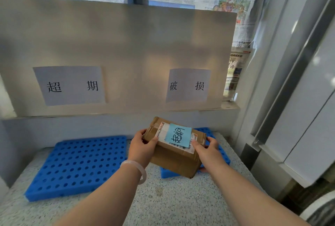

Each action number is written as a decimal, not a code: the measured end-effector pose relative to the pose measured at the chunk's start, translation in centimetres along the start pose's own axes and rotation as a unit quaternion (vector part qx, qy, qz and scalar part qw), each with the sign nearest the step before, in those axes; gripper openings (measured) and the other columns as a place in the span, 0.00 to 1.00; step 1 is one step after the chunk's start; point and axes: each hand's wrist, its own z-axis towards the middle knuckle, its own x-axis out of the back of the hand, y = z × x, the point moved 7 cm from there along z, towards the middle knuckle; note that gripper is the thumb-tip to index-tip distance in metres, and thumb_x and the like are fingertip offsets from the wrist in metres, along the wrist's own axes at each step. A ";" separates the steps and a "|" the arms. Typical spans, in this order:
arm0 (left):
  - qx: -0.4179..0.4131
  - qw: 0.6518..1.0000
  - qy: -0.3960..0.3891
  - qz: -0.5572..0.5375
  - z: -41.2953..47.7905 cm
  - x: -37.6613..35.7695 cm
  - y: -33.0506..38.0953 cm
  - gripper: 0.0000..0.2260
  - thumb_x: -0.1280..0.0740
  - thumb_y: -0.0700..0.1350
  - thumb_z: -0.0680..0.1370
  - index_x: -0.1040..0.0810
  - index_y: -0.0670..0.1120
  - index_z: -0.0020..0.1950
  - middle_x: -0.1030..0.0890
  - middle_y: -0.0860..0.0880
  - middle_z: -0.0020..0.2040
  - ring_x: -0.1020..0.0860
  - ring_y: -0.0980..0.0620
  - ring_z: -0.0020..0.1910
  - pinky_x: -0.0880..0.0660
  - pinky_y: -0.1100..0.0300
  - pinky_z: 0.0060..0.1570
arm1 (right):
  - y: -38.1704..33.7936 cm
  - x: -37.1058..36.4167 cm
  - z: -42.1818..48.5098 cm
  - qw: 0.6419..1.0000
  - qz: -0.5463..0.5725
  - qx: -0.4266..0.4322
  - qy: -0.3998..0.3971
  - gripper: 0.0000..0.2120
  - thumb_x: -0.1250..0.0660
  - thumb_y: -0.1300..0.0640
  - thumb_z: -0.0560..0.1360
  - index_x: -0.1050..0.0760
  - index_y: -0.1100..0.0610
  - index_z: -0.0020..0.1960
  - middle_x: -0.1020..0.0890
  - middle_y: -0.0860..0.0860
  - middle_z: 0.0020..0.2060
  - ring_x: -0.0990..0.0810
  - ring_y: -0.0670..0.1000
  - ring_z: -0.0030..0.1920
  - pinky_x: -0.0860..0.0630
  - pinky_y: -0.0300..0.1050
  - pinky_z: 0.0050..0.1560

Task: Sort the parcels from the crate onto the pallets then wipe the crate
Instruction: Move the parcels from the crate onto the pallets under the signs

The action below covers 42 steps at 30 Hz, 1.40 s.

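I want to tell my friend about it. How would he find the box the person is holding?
Find the big grey board with two paper signs. Below the right sign, at the right blue pallet, the left hand and right hand hold a brown cardboard parcel. Only it carries a light blue handwritten note on top.

Matt cardboard parcel, speckled stone floor

Both bare forearms reach from the lower edge toward frame centre. Left hand, centre-left: thumb on top, fingers curled round the left end of the parcel. Right hand, centre-right: thumb on top, fingers tucked beneath. Pale band on the left wrist.
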 end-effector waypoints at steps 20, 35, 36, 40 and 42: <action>-0.109 0.987 -0.042 0.112 0.2 -2.5 2.7 0.43 0.26 0.50 0.73 0.50 0.59 0.79 0.52 0.50 0.80 0.46 0.47 0.77 0.41 0.46 0.74 | -1.6 0.3 1.3 0.992 -0.028 0.052 -0.110 0.18 0.29 0.46 0.75 0.26 0.50 0.62 0.20 0.50 0.53 0.19 0.53 0.51 0.16 0.56 0.44; -0.132 0.961 -0.130 0.204 -1.4 -7.8 0.6 0.49 0.23 0.56 0.68 0.53 0.61 0.79 0.60 0.55 0.80 0.49 0.51 0.78 0.41 0.55 0.75 | -1.7 0.2 0.9 0.949 -0.222 0.176 -0.141 0.39 0.37 0.42 0.79 0.63 0.33 0.76 0.33 0.48 0.71 0.30 0.52 0.67 0.30 0.50 0.64; -0.128 0.961 -0.132 0.206 -1.5 -8.0 0.6 0.48 0.23 0.56 0.69 0.52 0.61 0.79 0.59 0.55 0.80 0.48 0.51 0.78 0.41 0.55 0.74 | -1.6 0.2 1.1 0.943 -0.235 0.184 -0.149 0.38 0.38 0.41 0.79 0.64 0.31 0.75 0.32 0.47 0.70 0.29 0.51 0.65 0.28 0.51 0.65; -0.113 0.966 -0.132 0.194 -1.9 -8.9 0.2 0.46 0.24 0.56 0.70 0.50 0.60 0.79 0.57 0.55 0.80 0.48 0.49 0.78 0.40 0.50 0.75 | -1.4 1.0 1.7 0.926 -0.278 0.208 -0.148 0.35 0.41 0.39 0.80 0.61 0.33 0.77 0.32 0.46 0.67 0.30 0.47 0.61 0.26 0.48 0.60; -0.109 0.968 -0.130 0.183 -2.2 -9.1 -0.1 0.45 0.24 0.55 0.70 0.50 0.60 0.79 0.56 0.56 0.79 0.47 0.50 0.78 0.39 0.51 0.74 | -1.1 1.1 2.0 0.921 -0.289 0.217 -0.144 0.34 0.42 0.39 0.80 0.58 0.36 0.78 0.33 0.47 0.66 0.30 0.47 0.59 0.26 0.47 0.59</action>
